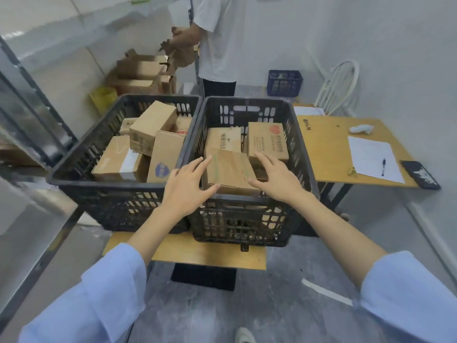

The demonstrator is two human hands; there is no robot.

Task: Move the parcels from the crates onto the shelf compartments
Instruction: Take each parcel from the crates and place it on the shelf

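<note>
Head view looks down past a metal shelf (29, 100) at the far left onto a yellow-topped counter (210, 253) that carries two black slatted crates standing side by side, their walls touching. The left crate (118, 201) holds a loose heap of brown cardboard parcels (153, 125), some lying flat and some tilted. The right crate (247, 226) holds fewer: two upright boxes at the back and a front parcel (230, 169) with green tape, leaning toward the near wall. Both of the person's hands reach over that near rim in pale blue sleeves. The left hand (188, 184) lies along the front parcel's left edge and the right hand (277, 179) sits at its right side; both have fingers straight and spread wide, thumbs touching the box's near face, not closed around it. A second counter (329, 149) to the right bears a white sheet (371, 157), a dark phone (420, 174) and a pen (383, 167).
</note>
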